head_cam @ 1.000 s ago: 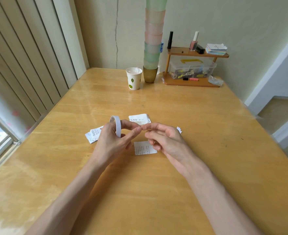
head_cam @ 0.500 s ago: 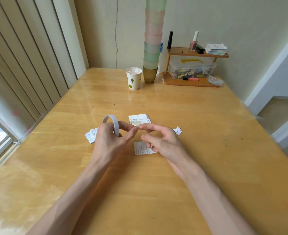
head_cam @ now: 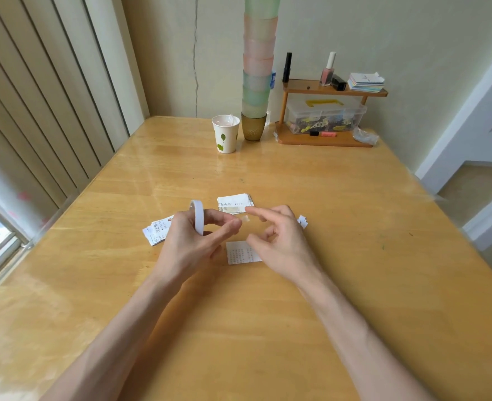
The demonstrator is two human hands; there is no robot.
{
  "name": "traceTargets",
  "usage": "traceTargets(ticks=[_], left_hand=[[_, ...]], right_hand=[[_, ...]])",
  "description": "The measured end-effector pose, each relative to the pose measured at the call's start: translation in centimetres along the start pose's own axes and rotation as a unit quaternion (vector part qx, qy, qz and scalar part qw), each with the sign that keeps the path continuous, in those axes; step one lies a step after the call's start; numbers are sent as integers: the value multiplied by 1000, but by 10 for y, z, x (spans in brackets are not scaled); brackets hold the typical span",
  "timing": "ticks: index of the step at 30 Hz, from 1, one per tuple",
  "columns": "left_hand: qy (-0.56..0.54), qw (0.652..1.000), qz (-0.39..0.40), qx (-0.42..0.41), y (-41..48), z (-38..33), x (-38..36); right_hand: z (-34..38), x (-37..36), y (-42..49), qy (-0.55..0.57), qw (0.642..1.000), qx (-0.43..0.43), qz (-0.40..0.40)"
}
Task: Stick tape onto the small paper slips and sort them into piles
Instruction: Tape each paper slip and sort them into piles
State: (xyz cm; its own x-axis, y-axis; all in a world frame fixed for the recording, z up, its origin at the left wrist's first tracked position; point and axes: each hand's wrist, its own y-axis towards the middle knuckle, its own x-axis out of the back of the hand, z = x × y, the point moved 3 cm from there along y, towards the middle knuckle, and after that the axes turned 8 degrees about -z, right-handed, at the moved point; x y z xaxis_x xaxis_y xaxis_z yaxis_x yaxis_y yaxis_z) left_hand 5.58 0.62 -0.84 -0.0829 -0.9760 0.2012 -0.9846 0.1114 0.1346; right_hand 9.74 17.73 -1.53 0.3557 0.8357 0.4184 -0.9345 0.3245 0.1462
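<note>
Wooden table (head_cam: 354, 227), daylight. Left hand (head_cam: 186, 244) is gripping the tape roll (head_cam: 197, 219), upright. Right hand (head_cam: 279, 241) is hovering just right of the roll, fingers loose, holding nothing. Tape strip (head_cam: 246, 218) is hanging between the fingertips (attachment unclear). Paper slip (head_cam: 240, 253) is lying right of the roll, toward the person; far pile (head_cam: 234, 201) beyond the roll, left pile (head_cam: 156, 231) left of it.

Tape roll (head_cam: 198, 217) in left hand (head_cam: 189, 244)
</note>
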Motion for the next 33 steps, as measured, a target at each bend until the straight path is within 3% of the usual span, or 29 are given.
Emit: traceTargets(ticks=[3, 6, 24, 30, 33], left_hand=[[-8, 1000, 3, 3, 0, 1, 0], [-9, 1000, 2, 8, 2, 2, 0], [21, 999, 38, -9, 1, 4, -4], [28, 1000, 5, 4, 4, 8, 3], [17, 999, -41, 17, 13, 12, 18]], right_hand=[[4, 12, 4, 74, 995, -30, -51], [7, 20, 4, 111, 992, -48, -36], [1, 19, 4, 98, 994, -36, 17], [2, 19, 7, 100, 995, 5, -26], [-1, 28, 11, 117, 992, -15, -46]])
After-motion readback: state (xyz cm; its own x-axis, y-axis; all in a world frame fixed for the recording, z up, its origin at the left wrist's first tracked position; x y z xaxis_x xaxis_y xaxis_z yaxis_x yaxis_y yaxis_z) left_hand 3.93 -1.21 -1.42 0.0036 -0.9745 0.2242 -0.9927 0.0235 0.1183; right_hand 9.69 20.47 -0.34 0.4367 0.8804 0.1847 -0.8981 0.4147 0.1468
